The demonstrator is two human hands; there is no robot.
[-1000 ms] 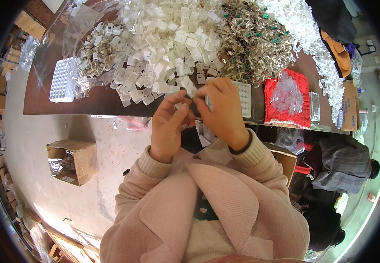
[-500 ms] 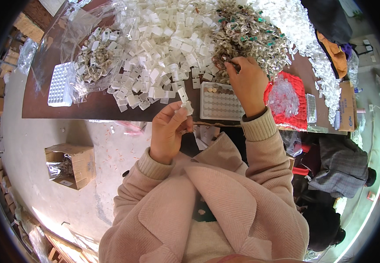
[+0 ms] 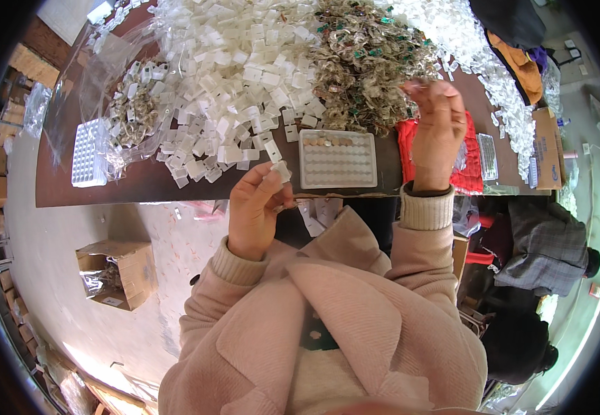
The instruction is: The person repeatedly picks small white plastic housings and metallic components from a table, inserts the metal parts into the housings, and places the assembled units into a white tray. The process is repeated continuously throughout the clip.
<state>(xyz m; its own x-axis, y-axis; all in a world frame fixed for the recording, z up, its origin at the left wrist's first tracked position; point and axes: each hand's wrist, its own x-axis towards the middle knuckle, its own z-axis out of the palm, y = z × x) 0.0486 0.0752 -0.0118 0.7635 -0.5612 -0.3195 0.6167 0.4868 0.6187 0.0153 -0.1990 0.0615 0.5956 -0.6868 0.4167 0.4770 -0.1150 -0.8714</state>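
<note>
Near the table's front edge, my left hand [image 3: 253, 211] pinches a small white translucent plastic piece [image 3: 281, 171] between thumb and fingertips. My right hand [image 3: 439, 128] is raised at the right side of a heap of tangled, tan-and-clear small parts [image 3: 362, 72] with green bits among them. Its fingers are drawn together and slightly blurred; what they hold is too small to make out. Between the hands lies a clear compartment tray [image 3: 338, 169] with small round tan pieces along its far row. Loose white plastic pieces [image 3: 231, 90] are heaped beyond my left hand.
A white gridded tray [image 3: 89, 153] and a plastic bag of mixed parts [image 3: 134, 104] lie at left. Red cloth [image 3: 406, 146] is partly behind my right hand. More clear pieces [image 3: 504, 97] spread along the right. A cardboard box [image 3: 130, 277] stands on the floor; other people [image 3: 545, 249] are at lower right.
My right hand has moved right, off the near part of the tangled heap, uncovering more of the tray. My left hand still holds the white plastic piece. The view has shifted slightly.
</note>
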